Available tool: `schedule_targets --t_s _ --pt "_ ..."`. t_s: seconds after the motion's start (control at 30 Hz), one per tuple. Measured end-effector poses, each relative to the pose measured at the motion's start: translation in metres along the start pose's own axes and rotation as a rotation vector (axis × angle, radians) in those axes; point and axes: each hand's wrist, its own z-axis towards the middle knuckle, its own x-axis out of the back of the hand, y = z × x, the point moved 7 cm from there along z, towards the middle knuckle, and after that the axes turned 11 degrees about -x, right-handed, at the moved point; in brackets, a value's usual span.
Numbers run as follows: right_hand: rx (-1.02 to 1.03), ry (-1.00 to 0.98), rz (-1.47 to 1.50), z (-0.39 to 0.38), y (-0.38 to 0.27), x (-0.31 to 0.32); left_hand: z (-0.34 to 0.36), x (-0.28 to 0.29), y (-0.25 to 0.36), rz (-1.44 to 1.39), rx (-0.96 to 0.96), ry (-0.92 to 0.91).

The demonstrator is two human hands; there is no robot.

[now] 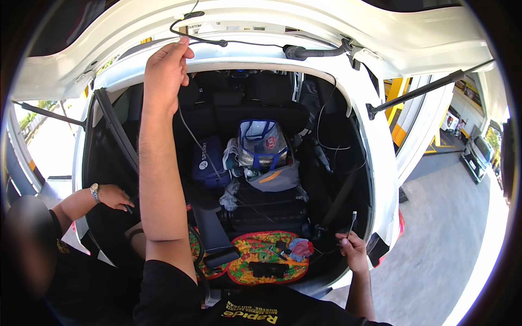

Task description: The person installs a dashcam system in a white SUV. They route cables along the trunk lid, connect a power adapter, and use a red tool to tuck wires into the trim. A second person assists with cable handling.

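My left hand (169, 65) is raised to the lifted tailgate (125, 32), its fingertips pinched on a thin black cable (204, 40). This cable loops from an opening in the tailgate and runs right along the roof edge. Below the hand, a thin grey wire (189, 127) hangs into the cargo space. At the lower right, my right hand (354, 250) is closed around a slim dark piece with a pale tip (353, 216), which points upward. Whether that piece is a cable plug or a small tool is too small to tell.
A blue bag (209, 163), a clear-sided cooler bag (263, 144) and a black case (263, 209) fill the cargo space. Tools lie on a colourful mat (244, 258). A co-worker's hand (113, 196) rests at the left. Tailgate struts (418, 92) flank the opening.
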Motion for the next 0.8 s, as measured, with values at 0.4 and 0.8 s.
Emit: schedule_targets --t_s 0.4,0.8 --pt "0.304 -0.355 -0.087 0.057 -0.172 -0.148 -0.116 0.02 -0.003 0.908 -0.619 -0.084" --pt "0.95 0.043 -0.633 0.127 -0.346 -0.175 -0.142 -0.019 -0.016 -0.442 0.1 -0.317"
